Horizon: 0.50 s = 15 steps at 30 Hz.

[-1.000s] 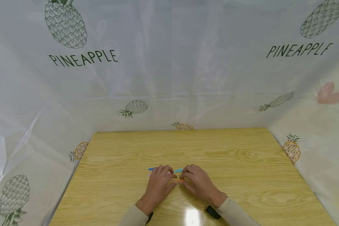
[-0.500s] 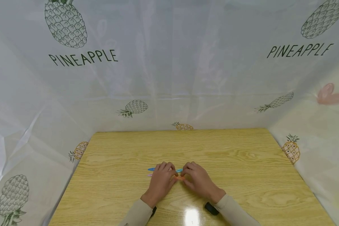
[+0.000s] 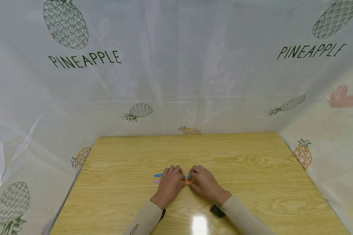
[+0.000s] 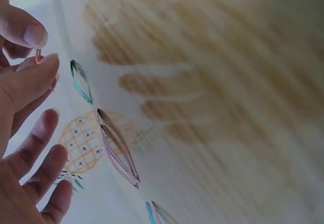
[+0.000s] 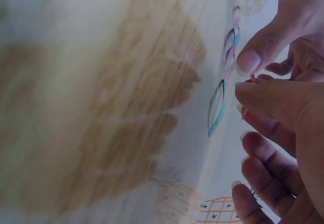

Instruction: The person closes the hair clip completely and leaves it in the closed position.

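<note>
An orange hair clip (image 3: pixel 188 183), slim and mostly covered by fingers, is between my two hands just above the table. My left hand (image 3: pixel 170 184) pinches one end of it with thumb and index finger. At the other end, thumb and index finger of my right hand (image 3: pixel 205 183) pinch it too; the right hand's other fingers spread loosely in the right wrist view. Just beyond lies a teal hair clip (image 3: pixel 187 176), partly behind the fingers. A blue hair clip (image 3: pixel 157 175) and a pink hair clip (image 3: pixel 156 181) stick out left of my left hand, which partly hides them.
The wooden table (image 3: pixel 238 156) reaches back to a white pineapple-print sheet (image 3: pixel 176 114) that rises behind it and along both sides. A bright light reflection (image 3: pixel 200 225) shows near the front edge.
Both hands have moved slightly away from the body, taking the orange hair clip closer to the teal one. The other clips lie where they were.
</note>
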### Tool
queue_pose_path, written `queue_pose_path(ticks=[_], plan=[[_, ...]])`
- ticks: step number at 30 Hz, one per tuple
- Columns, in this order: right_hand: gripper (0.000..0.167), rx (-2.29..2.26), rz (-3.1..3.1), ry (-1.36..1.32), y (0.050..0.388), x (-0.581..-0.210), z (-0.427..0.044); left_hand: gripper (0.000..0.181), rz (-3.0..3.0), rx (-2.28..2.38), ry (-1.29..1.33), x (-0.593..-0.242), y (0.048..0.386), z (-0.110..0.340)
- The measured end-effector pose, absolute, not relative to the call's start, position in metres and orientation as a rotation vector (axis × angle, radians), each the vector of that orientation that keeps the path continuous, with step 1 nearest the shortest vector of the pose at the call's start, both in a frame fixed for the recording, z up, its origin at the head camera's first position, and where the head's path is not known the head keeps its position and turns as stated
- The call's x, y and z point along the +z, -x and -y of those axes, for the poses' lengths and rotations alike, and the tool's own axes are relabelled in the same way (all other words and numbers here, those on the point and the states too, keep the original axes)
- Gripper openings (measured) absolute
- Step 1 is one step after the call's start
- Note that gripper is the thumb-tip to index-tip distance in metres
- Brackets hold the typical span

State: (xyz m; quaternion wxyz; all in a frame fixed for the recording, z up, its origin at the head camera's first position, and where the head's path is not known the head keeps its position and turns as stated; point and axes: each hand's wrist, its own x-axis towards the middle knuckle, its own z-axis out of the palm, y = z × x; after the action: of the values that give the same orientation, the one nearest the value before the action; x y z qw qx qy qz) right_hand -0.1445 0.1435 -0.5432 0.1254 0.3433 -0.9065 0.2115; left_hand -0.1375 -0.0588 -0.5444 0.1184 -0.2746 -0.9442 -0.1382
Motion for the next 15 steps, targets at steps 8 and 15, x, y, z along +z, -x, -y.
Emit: queue_pose_path(ticks=[8,15], plan=[[0.01,0.591,2.686,-1.002,0.1503,-0.545,-0.1405,0.01,2.82,-0.38,0.786,-0.5421,0.1402,0.0575],[0.009,0.573,2.727,-0.995,0.1513,-0.5458,-0.138,0.01,2.826,-0.332,0.777,-0.5403,0.1386,0.0557]])
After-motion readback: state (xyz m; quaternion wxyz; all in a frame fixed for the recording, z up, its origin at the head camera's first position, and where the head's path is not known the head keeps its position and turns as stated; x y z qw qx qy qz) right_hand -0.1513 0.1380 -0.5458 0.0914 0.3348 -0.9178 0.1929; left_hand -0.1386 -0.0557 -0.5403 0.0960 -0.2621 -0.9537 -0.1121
